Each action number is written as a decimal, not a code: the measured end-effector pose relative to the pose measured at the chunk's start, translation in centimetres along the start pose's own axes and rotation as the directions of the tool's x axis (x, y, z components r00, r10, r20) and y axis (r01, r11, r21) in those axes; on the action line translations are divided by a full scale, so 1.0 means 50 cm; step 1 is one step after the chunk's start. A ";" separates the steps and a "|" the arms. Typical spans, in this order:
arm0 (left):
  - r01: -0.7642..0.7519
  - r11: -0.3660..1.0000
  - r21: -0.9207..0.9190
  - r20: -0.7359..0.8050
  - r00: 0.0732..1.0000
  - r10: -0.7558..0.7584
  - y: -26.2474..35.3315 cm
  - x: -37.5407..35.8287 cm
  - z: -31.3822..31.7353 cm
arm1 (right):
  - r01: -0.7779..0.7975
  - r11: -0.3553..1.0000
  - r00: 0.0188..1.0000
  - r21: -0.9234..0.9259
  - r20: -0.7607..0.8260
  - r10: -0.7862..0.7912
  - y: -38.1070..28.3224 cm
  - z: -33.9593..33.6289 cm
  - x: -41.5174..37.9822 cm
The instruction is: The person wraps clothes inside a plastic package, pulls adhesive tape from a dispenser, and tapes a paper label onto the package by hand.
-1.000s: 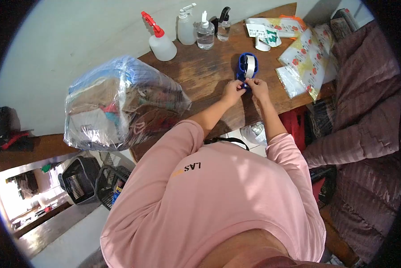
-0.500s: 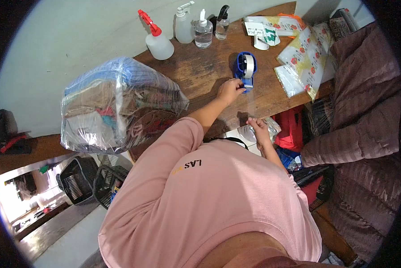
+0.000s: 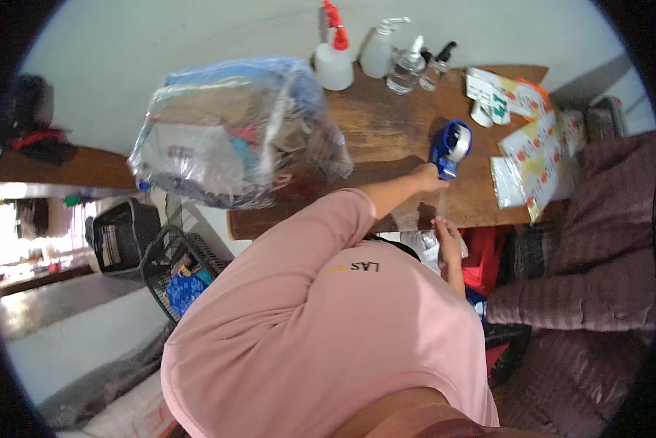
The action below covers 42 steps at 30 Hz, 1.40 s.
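My left hand point(image 3: 428, 177) is closed on the front, cutter end of a blue tape dispenser point(image 3: 439, 150), which stands on the wooden table point(image 3: 379, 117) with a white roll of tape point(image 3: 460, 143) in it. My right hand point(image 3: 448, 239) is at the table's front edge, thumb and fingers pinched together. Between the two hands runs a faint clear strip of tape point(image 3: 442, 201), its end at my right fingertips. Left of my left arm, a large clear plastic bag point(image 3: 196, 146) packed with folded cloth rests on the table.
Along the wall stand a red-topped spray bottle point(image 3: 334, 68) and several pump bottles point(image 3: 406, 71). Flower-printed plastic packets point(image 3: 539, 157) and a paper label point(image 3: 497, 108) lie at the right. Dark quilted bedding point(image 3: 591, 241) is piled beside the table; black baskets point(image 3: 127, 237) stand at left.
The view has swung left, so the table and its things appear further right. My left hand stays on the dispenser, and my right hand still pinches the tape end.
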<state>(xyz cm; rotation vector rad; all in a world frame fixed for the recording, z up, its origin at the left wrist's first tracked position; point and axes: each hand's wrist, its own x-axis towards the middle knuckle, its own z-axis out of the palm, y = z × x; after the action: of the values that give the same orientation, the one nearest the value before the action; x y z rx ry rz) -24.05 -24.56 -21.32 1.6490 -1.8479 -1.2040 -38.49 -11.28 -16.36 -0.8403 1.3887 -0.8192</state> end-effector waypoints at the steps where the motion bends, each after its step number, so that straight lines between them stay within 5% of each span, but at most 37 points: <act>1: 0.017 1.000 0.013 -0.024 1.000 -0.017 -0.017 0.022 0.020 | 0.011 0.999 0.999 -0.035 0.031 -0.010 0.006 -0.014 0.019; 3: 0.054 0.998 0.036 -0.064 0.997 -0.051 -0.041 0.033 0.036 | 0.043 0.987 0.992 -0.157 0.121 -0.024 -0.034 -0.013 0.006; 6: -0.082 0.957 -0.280 -0.108 0.993 0.054 -0.008 -0.027 -0.021 | 0.104 0.968 0.982 -0.230 0.181 -0.063 -0.063 -0.012 -0.012; 7: -0.166 0.848 -0.503 -0.164 0.982 0.095 0.014 -0.051 -0.044 | 0.144 0.965 0.972 -0.219 0.213 -0.097 -0.082 -0.009 -0.026; 9: -0.310 0.795 -0.522 -0.330 0.932 0.147 0.089 -0.134 -0.145 | 0.206 0.955 0.963 -0.212 0.220 -0.159 -0.152 0.024 -0.070; 13: -0.506 0.775 -0.379 -0.541 0.800 0.258 0.231 -0.336 -0.349 | 0.425 0.883 0.842 -0.199 0.443 -0.306 -0.269 0.095 -0.101; 15: -0.668 0.744 -0.007 -0.669 0.556 0.493 0.272 -0.431 -0.433 | 0.548 0.824 0.735 -0.145 0.553 -0.392 -0.334 0.160 -0.124; 18: -0.511 0.792 0.333 -0.727 0.397 0.561 0.291 -0.542 -0.518 | 0.602 0.798 0.577 -0.009 0.696 -0.428 -0.404 0.249 -0.147; 21: -0.095 0.789 0.607 -0.761 0.217 0.612 0.271 -0.624 -0.561 | 0.674 0.738 0.428 0.025 0.802 -0.418 -0.445 0.334 -0.152; 24: 0.131 0.803 0.582 -0.811 0.173 0.559 0.220 -0.661 -0.580 | 0.688 0.725 0.374 -0.023 0.867 -0.328 -0.461 0.400 -0.153; 27: 0.312 0.783 0.538 -0.840 0.268 0.471 0.172 -0.672 -0.579 | 0.656 0.750 0.375 -0.083 0.898 -0.228 -0.450 0.439 -0.135; 30: 0.329 0.781 0.531 -0.842 0.311 0.441 0.117 -0.661 -0.582 | 0.592 0.800 0.401 -0.097 0.897 -0.188 -0.419 0.456 -0.110; 33: 0.392 0.865 0.314 -0.875 0.473 0.103 0.121 -0.686 -0.606 | 0.523 0.846 0.442 -0.107 0.882 -0.162 -0.408 0.461 -0.104; 36: 0.450 0.893 0.024 -0.844 0.488 -0.224 0.117 -0.700 -0.629 | 0.554 0.803 0.521 -0.221 0.844 -0.127 -0.393 0.458 -0.089; 38: 0.384 0.916 0.116 -0.939 0.343 -0.025 0.082 -0.711 -0.633 | 0.607 0.717 0.580 -0.343 0.808 -0.105 -0.378 0.448 -0.078; 39: 0.345 0.916 0.202 -0.960 0.256 0.116 0.073 -0.710 -0.635 | 0.682 0.563 0.610 -0.466 0.787 -0.088 -0.359 0.439 -0.067; 42: 0.096 0.969 0.228 -0.973 0.001 0.229 0.155 -0.698 -0.593 | 0.592 0.677 0.612 -0.437 0.790 -0.025 -0.249 0.359 0.016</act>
<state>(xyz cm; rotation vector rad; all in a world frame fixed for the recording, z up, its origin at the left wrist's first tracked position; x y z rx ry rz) 1.90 -2.29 10.07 1.6638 -0.9494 0.4731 -20.50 -17.62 -5.69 -1.8301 0.7336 -0.1143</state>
